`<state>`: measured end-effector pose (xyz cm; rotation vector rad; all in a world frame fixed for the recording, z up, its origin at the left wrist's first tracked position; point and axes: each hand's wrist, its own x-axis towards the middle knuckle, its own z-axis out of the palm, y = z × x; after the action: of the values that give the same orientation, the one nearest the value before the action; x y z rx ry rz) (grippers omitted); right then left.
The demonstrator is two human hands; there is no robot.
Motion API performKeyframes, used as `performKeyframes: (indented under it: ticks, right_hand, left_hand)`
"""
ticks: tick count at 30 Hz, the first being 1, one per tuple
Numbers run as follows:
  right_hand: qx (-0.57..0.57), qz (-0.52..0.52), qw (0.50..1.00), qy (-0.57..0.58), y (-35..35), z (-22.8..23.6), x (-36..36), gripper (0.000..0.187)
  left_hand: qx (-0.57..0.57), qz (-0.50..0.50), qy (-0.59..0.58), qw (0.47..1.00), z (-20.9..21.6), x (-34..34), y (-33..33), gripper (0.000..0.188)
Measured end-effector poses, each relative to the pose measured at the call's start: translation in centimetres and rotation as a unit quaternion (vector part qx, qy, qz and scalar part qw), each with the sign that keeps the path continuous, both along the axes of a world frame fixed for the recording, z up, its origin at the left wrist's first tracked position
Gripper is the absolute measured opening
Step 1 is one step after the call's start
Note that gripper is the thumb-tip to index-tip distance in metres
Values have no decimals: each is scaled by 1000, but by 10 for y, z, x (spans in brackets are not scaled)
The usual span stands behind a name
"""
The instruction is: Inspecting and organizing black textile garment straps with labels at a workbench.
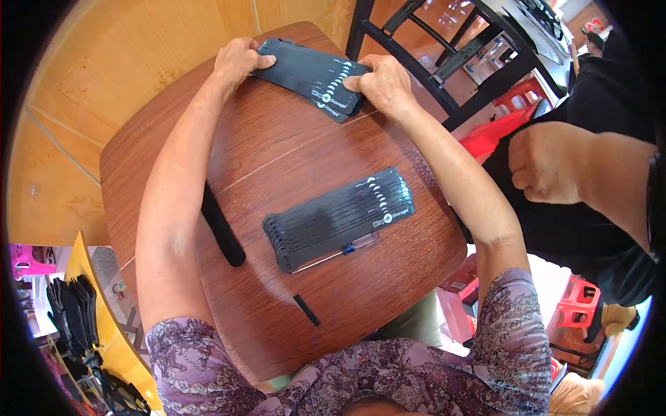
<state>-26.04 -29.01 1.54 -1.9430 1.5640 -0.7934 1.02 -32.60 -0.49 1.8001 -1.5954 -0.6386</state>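
At the far edge of the brown wooden table (257,333), both my hands grip a stack of flat black straps (298,69) with white marks at one end. My left hand (238,61) pinches its left end, thumb on top. My right hand (383,84) holds the right end in the same way. A second fanned stack of black straps (326,218) lies nearer to me, mid-table. Along its near edge rests a screwdriver (357,244) with a blue and clear handle. A long black strip (225,232) is partly hidden by my left forearm. A short black strip (306,310) lies nearer still.
A wooden panel (139,83) stands along the far left side. Beyond the right corner is a black metal table frame (416,59). A person in black (555,229) is close on the right, one fist (548,163) near my forearm. Red stools (577,301) stand behind.
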Motion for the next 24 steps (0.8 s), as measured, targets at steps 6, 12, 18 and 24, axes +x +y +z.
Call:
performKeyframes:
  ticks: [6, 12, 18, 24]
  right_hand:
    - [-5, 56, 995, 85, -3, -3, -6, 52]
    - [-14, 67, 995, 78, -3, -11, -22, 57]
    - [-37, 100, 992, -73, -2, -20, -27, 55]
    - [-165, 120, 975, -85, 29, 2, -21, 46]
  left_hand:
    - [44, -154, 83, 984, -3, 3, -32, 60]
    - [92, -144, 117, 978, 1, -2, -8, 64]
    - [76, -135, 157, 975, 3, -6, 21, 54]
    - [37, -97, 292, 951, 11, -10, 59, 61]
